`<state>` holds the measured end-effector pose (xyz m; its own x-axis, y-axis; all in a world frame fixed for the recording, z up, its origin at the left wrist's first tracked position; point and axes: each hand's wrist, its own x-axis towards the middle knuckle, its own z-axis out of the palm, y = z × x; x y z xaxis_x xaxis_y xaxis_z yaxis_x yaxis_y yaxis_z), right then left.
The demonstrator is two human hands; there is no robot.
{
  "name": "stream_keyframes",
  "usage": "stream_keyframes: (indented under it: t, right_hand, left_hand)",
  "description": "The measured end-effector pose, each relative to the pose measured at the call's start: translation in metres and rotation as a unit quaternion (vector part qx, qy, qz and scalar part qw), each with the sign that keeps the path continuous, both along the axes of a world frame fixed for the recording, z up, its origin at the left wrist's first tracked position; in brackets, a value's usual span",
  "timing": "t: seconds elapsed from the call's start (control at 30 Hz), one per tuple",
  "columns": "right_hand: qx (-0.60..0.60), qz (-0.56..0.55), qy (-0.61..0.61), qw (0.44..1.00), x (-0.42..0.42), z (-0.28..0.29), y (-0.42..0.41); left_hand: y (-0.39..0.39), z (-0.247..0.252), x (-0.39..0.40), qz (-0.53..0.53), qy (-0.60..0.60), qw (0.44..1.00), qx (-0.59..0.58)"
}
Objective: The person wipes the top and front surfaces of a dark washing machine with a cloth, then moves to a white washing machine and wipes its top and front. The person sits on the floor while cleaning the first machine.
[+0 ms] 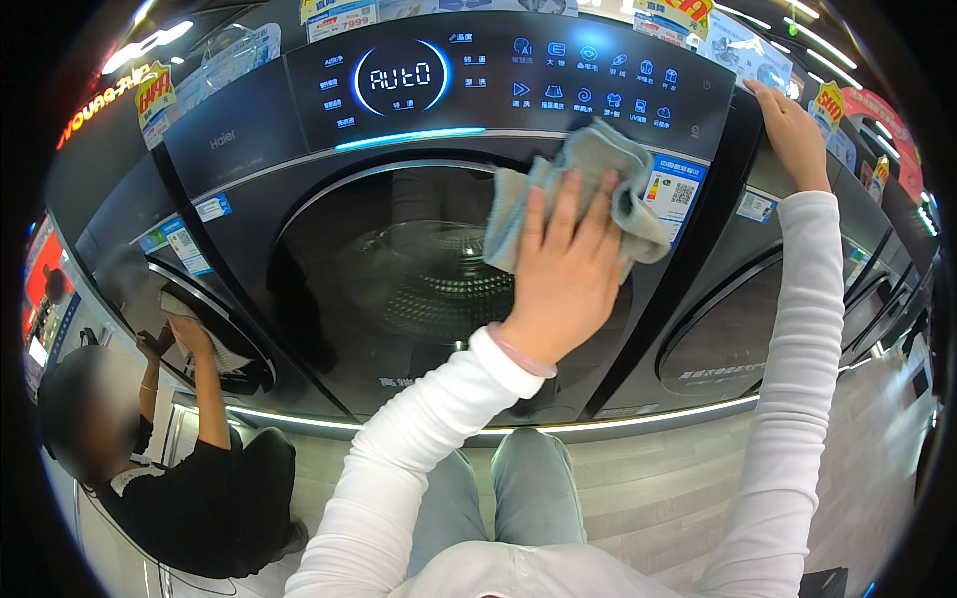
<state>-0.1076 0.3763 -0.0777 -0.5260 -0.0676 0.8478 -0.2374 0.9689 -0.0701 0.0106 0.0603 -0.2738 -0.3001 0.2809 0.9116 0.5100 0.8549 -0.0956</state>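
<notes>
My left hand point(570, 258) presses a folded grey-green cloth point(594, 164) against the front of a dark Haier front-load washing machine point(247, 142). The cloth lies at the upper right of the round glass door point(419, 261), just under the lit control panel point(486, 82) and beside an energy label point(675, 190). Part of the cloth is hidden under my fingers. At the upper right, my right hand point(792, 134) rests at the top edge of the neighbouring machine point(748, 217), near the gap between the two, with no object visible in it.
To the left a person point(187, 493) in black crouches, wiping another machine's door with a cloth point(198, 329). Price signs point(340, 21) stand along the machine tops. A light strip point(635, 424) runs along the base, above the wood-look floor point(658, 478).
</notes>
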Motion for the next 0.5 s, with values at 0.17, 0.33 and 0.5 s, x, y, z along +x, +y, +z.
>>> stream_keyframes:
  t: [0.17, 0.33, 0.5]
  right_hand:
    - [-0.051, -0.020, -0.038, 0.998, 0.002, 0.006, 0.004]
    - [0.010, 0.116, 0.108, 0.987, 0.005, 0.005, 0.013]
    - [0.122, 0.186, 0.328, 0.918, 0.048, -0.064, -0.035]
  left_hand:
    - [0.027, -0.020, -0.010, -0.023, -0.007, 0.998, -0.056]
    - [0.051, -0.035, -0.018, -0.023, 0.025, 0.996, -0.076]
    - [0.049, -0.039, -0.015, -0.036, 0.008, 0.998, -0.059]
